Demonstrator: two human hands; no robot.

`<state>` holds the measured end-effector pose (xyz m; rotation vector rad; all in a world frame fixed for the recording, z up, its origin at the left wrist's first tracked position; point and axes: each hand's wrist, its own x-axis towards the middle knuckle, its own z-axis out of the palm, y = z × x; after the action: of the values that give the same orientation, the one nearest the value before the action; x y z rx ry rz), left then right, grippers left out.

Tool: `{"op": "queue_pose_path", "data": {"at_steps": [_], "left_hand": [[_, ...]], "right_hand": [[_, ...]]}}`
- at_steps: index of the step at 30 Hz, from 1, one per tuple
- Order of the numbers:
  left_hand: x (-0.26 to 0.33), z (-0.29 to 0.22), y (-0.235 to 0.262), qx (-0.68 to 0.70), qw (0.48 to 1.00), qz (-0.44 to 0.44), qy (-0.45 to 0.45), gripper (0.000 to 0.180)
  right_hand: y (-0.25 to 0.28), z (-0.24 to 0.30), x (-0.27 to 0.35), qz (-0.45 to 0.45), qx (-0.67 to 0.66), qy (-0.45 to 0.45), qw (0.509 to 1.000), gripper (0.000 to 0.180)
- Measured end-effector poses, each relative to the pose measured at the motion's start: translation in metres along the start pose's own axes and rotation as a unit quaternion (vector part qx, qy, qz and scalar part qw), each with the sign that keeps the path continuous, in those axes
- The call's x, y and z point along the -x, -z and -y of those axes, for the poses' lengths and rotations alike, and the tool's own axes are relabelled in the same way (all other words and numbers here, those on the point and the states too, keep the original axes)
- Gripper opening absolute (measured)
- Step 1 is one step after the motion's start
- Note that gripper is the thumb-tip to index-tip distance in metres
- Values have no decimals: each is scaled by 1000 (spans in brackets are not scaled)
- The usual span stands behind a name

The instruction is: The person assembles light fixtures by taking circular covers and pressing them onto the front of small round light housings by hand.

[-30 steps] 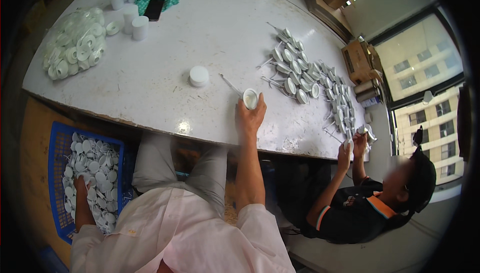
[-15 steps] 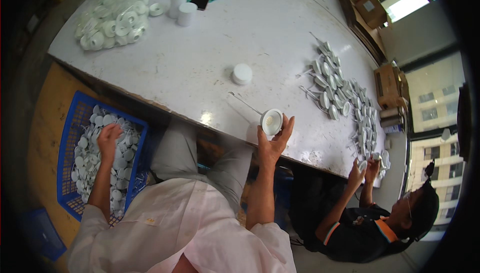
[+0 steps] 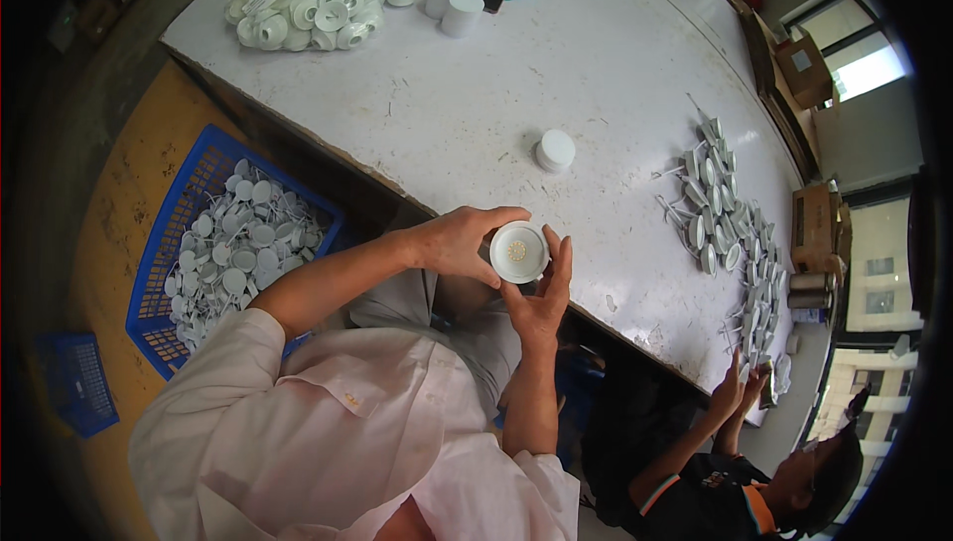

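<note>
I hold a small round white cup-shaped part (image 3: 518, 251) in front of me, over the near edge of the white table (image 3: 437, 114). My left hand (image 3: 459, 241) wraps its left side with thumb and fingers. My right hand (image 3: 542, 295) supports it from below, fingers spread up along its right side. The part's open face shows a yellowish dotted disc inside.
A white round part (image 3: 555, 150) sits alone on the table. Several white wired parts (image 3: 730, 233) lie in a row at the right. A bag of white rings (image 3: 308, 0) is at the far left. A blue crate (image 3: 223, 248) of white discs stands on the floor. Another person (image 3: 754, 486) sits at the lower right.
My left hand came up out of the blue crate and joined the right hand on the white part. The right hand drew the part back from the table toward me.
</note>
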<state>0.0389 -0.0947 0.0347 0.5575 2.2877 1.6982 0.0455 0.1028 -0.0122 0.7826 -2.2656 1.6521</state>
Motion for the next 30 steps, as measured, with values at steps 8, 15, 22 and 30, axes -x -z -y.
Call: {"op": "queue_pose_path", "data": {"at_steps": [8,15,22,30], "left_hand": [[5,20,2,110,993,-21,38,86],[11,30,5,196,976,-90,-25,79],[16,36,5,198,970,-120,-72,81],[35,55,-7,223,961,-163,-21,84]], "right_hand": [[-11,-1,-5,18,-21,-1,1000,95],[-10,9,-13,47,33,39,998,96],[-10,17,-18,-16,-28,18,999,76],[-4,-61,-101,-186,17,-293,938,36]]}}
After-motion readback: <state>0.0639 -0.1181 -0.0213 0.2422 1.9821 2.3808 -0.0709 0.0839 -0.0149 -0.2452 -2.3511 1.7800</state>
